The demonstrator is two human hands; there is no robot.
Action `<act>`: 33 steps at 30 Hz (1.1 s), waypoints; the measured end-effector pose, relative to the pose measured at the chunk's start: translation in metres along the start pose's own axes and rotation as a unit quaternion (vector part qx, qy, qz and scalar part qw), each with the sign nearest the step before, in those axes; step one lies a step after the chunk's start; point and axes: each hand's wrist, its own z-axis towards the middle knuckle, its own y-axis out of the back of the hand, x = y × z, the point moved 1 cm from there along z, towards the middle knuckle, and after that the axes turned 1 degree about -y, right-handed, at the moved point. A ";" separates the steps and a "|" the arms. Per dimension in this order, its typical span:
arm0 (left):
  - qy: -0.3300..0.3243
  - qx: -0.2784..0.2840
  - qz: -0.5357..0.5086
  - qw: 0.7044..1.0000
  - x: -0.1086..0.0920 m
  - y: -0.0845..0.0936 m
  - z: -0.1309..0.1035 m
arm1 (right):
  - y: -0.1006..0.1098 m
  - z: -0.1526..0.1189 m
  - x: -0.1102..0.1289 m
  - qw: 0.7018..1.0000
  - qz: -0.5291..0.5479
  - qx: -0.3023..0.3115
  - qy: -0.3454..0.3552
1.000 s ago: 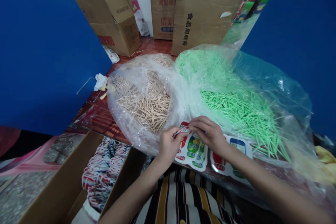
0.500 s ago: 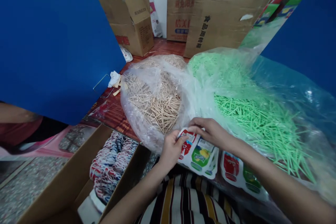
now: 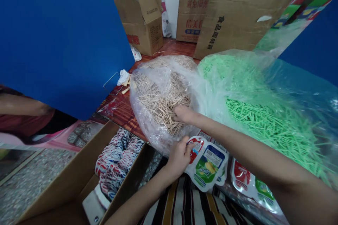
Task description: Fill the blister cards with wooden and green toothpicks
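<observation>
My left hand (image 3: pixel 180 156) grips the left edge of a red and green drink-label card (image 3: pixel 207 165) just above my lap. My right hand (image 3: pixel 184 114) reaches into a clear plastic bag of beige sticks (image 3: pixel 158 102); its fingertips are sunk among the sticks, so what they hold, if anything, is hidden. Right of it lies a clear bag of bright green sticks (image 3: pixel 266 123). More label cards (image 3: pixel 241 175) lie under plastic below my right forearm.
An open cardboard box (image 3: pixel 60 182) at lower left holds stacked label cards (image 3: pixel 118 161). Cardboard boxes (image 3: pixel 237 17) stand at the back. Blue panels (image 3: pixel 60 35) rise on both sides. Another person's arm (image 3: pixel 23 106) shows at far left, beyond the left panel.
My right hand has left the card and moved up and left into the beige sticks. My left hand still holds the card, now tilted differently. The view has shifted slightly.
</observation>
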 end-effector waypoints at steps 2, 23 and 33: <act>-0.002 -0.002 0.011 1.000 0.000 0.001 0.000 | -0.003 0.005 -0.005 1.000 0.003 0.004 0.011; 0.016 -0.030 -0.142 0.989 0.002 0.012 0.003 | -0.020 -0.001 -0.034 0.959 0.251 -0.133 -0.003; 0.023 -0.072 -0.122 0.990 0.005 0.013 0.001 | -0.029 0.000 -0.039 0.913 0.369 -0.169 0.036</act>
